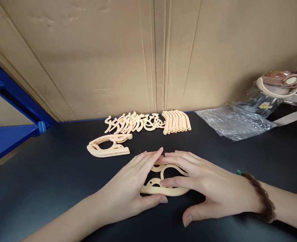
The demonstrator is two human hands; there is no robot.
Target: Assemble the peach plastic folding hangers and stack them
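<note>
A beige plastic folding hanger, folded into a loop, lies on the black table in front of me. My left hand grips its left end, fingers along the far edge and thumb along the near edge. Over the right end rests my right hand, its fingers stretched across the hanger and its thumb held apart. Both hands partly cover the hanger. Beyond my left hand, a small stack of folded hangers lies flat.
At the back lie several loose beige hooks beside a row of curved hanger arms. A clear plastic bag and a transparent jug with a strap are at the right. Cardboard stands behind; a blue metal frame is left.
</note>
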